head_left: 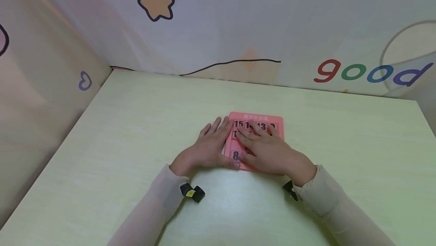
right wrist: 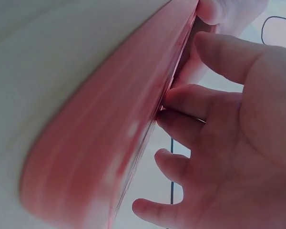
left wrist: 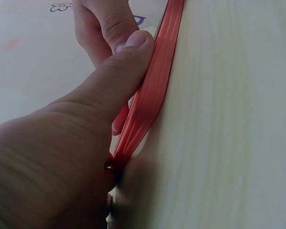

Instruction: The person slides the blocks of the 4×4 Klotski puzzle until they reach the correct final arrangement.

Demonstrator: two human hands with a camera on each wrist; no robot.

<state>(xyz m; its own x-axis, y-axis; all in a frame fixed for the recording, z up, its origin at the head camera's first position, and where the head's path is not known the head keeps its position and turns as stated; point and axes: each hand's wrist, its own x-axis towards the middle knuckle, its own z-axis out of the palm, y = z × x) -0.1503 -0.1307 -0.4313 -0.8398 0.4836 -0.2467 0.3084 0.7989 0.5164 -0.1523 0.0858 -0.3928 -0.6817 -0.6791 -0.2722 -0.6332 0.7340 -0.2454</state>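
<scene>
Pink puzzle tray [head_left: 275, 119] holds numbered tiles [head_left: 238, 124].

Behind the pale table [head_left: 102, 132], the wall [head_left: 238, 19] bears an orange star [head_left: 156, 3] and multicoloured lettering [head_left: 368, 73].

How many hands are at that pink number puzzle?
2. The left hand is at the left edge of the pink number puzzle; the right hand lies over its number tiles, covering some. No other hand shows in any view.
</scene>
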